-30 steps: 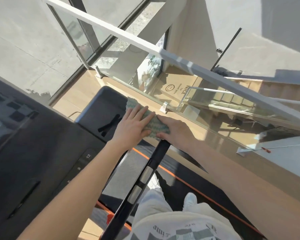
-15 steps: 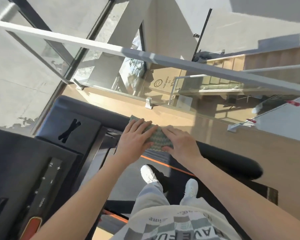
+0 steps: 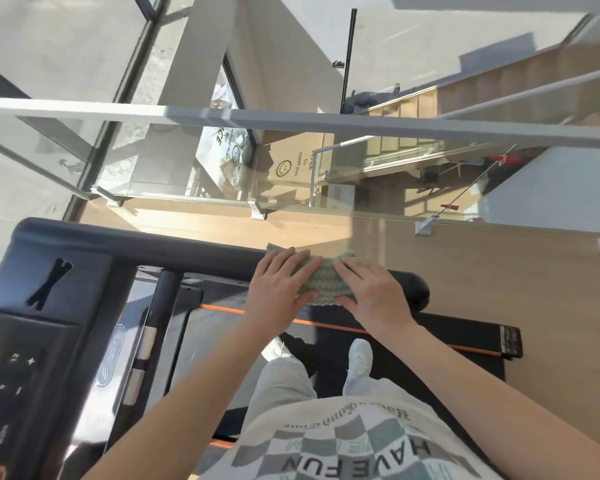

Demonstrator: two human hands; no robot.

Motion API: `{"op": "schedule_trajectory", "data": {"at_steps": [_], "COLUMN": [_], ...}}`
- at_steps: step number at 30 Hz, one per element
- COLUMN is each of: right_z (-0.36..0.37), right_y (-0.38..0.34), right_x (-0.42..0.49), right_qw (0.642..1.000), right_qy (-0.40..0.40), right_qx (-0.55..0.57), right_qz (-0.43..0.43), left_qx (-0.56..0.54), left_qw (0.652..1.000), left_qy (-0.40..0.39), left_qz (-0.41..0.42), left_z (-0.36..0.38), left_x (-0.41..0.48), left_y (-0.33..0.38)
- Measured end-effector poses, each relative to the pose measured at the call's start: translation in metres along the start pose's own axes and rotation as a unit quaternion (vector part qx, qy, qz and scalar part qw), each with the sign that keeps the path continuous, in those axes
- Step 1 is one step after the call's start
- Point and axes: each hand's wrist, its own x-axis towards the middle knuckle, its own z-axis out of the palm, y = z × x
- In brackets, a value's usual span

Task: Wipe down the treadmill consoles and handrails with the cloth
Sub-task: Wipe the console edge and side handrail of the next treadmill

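My left hand [image 3: 278,289] and right hand [image 3: 371,292] press the green cloth [image 3: 321,278] onto the black handrail [image 3: 187,249], fingers straight and slightly spread. Left of the handrail, the console [image 3: 21,375] reads "12 +" — beyond it, a box [image 3: 293,161] says "to meet you".

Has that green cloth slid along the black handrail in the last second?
Yes. The cloth, under the left hand and right hand, has slid along the handrail away from the X-marked panel, toward the rail's rounded end.
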Motion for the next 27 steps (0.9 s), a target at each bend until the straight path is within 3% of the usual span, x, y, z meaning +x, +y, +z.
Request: {"op": "schedule_trajectory", "data": {"at_steps": [9,14,18,27], "right_z": [-0.016,-0.016,-0.015,-0.019], "right_y": [0.060,0.085,0.106,0.132], "right_x": [-0.056,-0.084,-0.100,-0.117], "right_qw": [0.997,0.988,0.962,0.928], "right_qy": [0.062,0.073,0.061,-0.048], "right_qx": [0.014,0.083,0.206,0.274], "right_qz": [0.051,0.106,0.168,0.248], "left_qx": [0.003,0.016,0.028,0.092], "left_qw": [0.998,0.995,0.992,0.975], "left_qy": [-0.043,-0.064,-0.069,-0.116], "left_qz": [0.047,0.077,0.104,0.166], "left_z": [0.019,0.027,0.034,0.041], "left_x": [0.030,0.046,0.057,0.082], "left_y": [0.071,0.105,0.129,0.173]}}
